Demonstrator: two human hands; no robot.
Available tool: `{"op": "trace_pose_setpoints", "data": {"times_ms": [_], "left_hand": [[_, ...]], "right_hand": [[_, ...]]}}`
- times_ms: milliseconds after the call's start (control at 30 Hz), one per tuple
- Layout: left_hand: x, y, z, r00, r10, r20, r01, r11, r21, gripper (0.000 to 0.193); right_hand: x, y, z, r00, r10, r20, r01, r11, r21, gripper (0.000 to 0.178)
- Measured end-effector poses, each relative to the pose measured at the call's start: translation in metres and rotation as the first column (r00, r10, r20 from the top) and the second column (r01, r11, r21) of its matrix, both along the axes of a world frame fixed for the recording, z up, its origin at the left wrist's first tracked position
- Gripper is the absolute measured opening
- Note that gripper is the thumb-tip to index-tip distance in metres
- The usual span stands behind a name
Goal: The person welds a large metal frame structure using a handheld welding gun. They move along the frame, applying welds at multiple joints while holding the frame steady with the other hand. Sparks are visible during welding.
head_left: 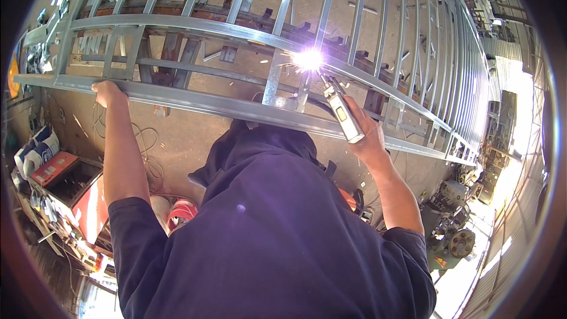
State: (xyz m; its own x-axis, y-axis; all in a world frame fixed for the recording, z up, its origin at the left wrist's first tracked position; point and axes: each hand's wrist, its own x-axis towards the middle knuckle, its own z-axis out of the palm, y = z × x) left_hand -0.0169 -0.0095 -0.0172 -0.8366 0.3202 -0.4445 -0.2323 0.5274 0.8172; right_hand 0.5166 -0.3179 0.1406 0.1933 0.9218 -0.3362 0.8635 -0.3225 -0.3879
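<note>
Two firm grips suit this welding: left hand (pixel 110 93) curled around the near rail (pixel 189 98) at left, right hand (pixel 369 133) wrapped around the torch (pixel 344 117), best guided evenly where the arc (pixel 308 59) flares at the farther rail (pixel 236 31), right of centre.

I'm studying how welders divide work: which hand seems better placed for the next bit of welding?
Probably the right: the right hand grips the handheld welding tool, its tip at the bright arc. The left hand holds the near metal rail, well away from the arc.
</note>
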Motion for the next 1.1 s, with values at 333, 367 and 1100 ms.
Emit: {"op": "trace_pose_setpoints", "data": {"times_ms": [333, 367, 1100], "left_hand": [[0.005, 0.001, 0.007, 1.0, 0.008, -0.009, -0.008, 0.999, -0.039, 0.07], [-0.005, 0.002, -0.002, 1.0, -0.021, 0.002, 0.021, 1.0, 0.004, 0.07], [0.11, -0.096, -0.01, 0.975, -0.125, 0.186, 0.099, 0.985, 0.143, 0.074]], "right_hand": [[0.005, -0.006, -0.004, 1.0, -0.004, -0.023, 0.004, 1.0, 0.018, 0.074], [0.007, -0.007, -0.007, 1.0, 0.002, -0.03, -0.001, 0.999, 0.036, 0.073], [0.076, 0.019, 0.12, 0.897, -0.095, -0.431, -0.075, 0.93, -0.361, 0.078]]}}
